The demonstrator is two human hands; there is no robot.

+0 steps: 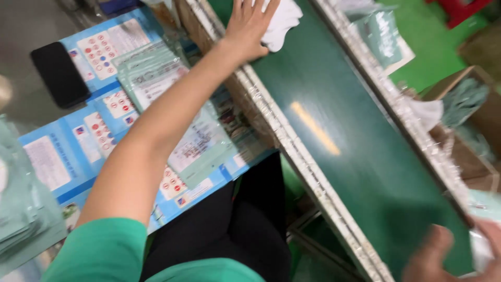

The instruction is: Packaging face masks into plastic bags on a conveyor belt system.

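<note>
My left hand (248,26) reaches far forward over the near rail onto the dark green conveyor belt (334,115). Its fingers are spread and rest against a white soft folded item (283,20) that lies on the belt at the top edge of the view. The fingertips are cut off by the frame. My right hand (449,256) is blurred at the bottom right, over the belt's near end. It sits next to a pale clear packet (482,245); whether it grips the packet is not visible.
Left of the belt lie blue printed sheets (57,156), a stack of pale green packets (151,68) and a black phone (60,73). Foil-wrapped rails (292,146) edge the belt. Cardboard boxes (475,120) with teal items stand at right on a green floor.
</note>
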